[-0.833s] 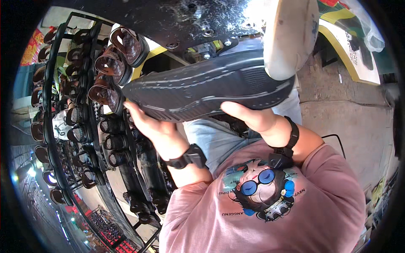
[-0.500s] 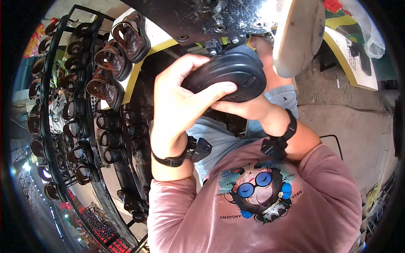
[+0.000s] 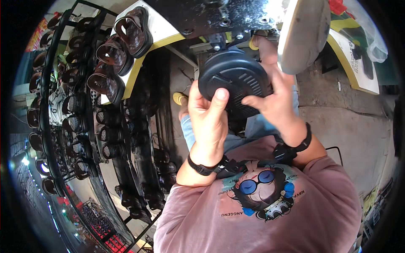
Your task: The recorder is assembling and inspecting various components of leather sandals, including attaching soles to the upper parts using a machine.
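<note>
Black shoe tilts, gripped by the left hand, thumb on its sole; the right hand clasps its opposite edge.

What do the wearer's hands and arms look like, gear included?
Left hand ungloved; black ribbed wrist strap, dark boxy module. Right hand ungloved; black wristband, dark attached unit. Short pink sleeves. No cables visible on either arm.
</note>
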`<state>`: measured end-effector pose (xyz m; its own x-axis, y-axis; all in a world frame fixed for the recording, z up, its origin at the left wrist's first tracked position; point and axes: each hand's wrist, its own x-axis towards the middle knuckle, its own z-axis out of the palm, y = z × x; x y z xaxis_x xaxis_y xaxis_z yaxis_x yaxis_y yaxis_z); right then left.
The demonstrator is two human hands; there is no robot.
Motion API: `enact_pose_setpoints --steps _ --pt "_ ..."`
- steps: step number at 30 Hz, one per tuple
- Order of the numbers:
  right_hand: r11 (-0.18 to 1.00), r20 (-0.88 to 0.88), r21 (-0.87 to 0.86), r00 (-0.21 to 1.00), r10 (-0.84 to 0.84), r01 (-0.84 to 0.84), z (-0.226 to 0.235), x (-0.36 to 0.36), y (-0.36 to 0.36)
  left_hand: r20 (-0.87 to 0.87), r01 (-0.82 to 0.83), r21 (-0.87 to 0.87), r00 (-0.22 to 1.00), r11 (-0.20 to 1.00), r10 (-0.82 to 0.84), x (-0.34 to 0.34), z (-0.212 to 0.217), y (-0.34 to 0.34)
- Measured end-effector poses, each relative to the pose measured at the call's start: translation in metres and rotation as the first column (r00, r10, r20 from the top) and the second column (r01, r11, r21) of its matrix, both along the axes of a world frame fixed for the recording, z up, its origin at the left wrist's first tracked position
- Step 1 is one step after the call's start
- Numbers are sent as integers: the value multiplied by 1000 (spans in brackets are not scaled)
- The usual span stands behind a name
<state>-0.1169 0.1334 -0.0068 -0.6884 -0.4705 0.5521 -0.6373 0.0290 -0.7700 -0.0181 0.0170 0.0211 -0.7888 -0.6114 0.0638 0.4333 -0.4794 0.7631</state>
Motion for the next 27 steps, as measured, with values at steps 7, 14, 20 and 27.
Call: enact_pose_setpoints --steps 7,14,20,27 --pt "949 -78 279 982 174 -146 83 -40 15 -26 61 -28 998 998 -61 -2 0 3" --pt "853 -211 517 955 208 -71 103 -23 -3 -36 -28 153 999 988 33 14 9 -10" --pt "949 88 191 967 237 -250 57 24 -16 26 -94 -272 994 958 105 48 28 -38" --pt "899 80 289 944 320 -329 28 55 -33 -310 -354 -930 900 99 307 -24 35 -132"
